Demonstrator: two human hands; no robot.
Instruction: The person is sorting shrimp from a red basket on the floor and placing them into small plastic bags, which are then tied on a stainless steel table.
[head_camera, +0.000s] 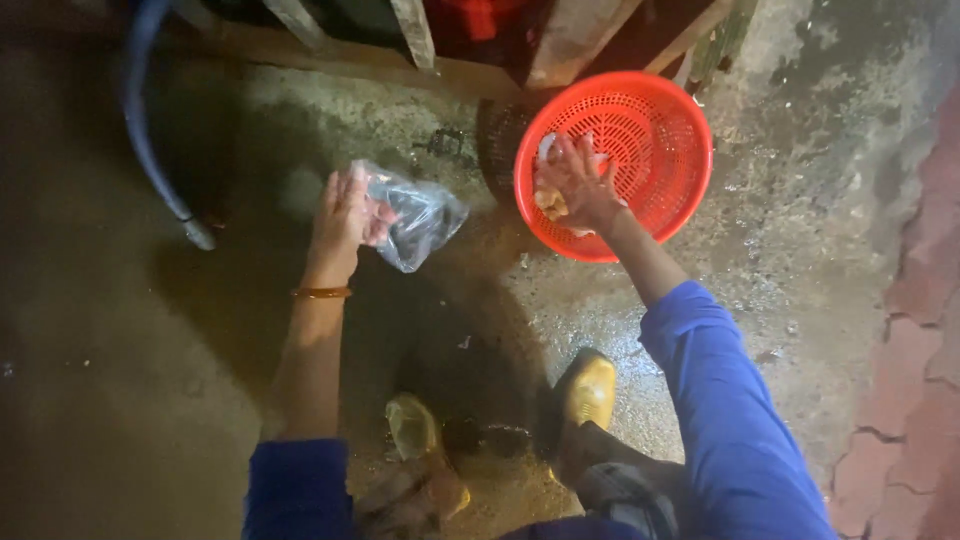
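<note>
- The left hand (345, 215) pinches the mouth of a clear plastic bag (420, 218) between thumb and fingers (378, 215), which are closed on its rim.
- The bag is thin, crumpled and see-through, and hangs in the air just to the right of the left hand, above the floor.
- The right hand (578, 183) reaches into a red basket (665, 140); its fingers (560, 155) are spread and bent over pale, yellowish pieces (549, 203) at the basket's left wall, touching them. Whether they grip one cannot be told.
- The basket is round, of red plastic with a perforated bottom, and is tilted so that its opening faces the camera; it stands well up and right of the bag, on the wet concrete floor (760, 280).
- A thin bangle (321, 293) circles the left wrist; both arms wear blue sleeves (730, 420).
- Two yellow boots (588, 390) stand on the floor below the hands.
- Wooden planks (420, 35) run behind the basket.
</note>
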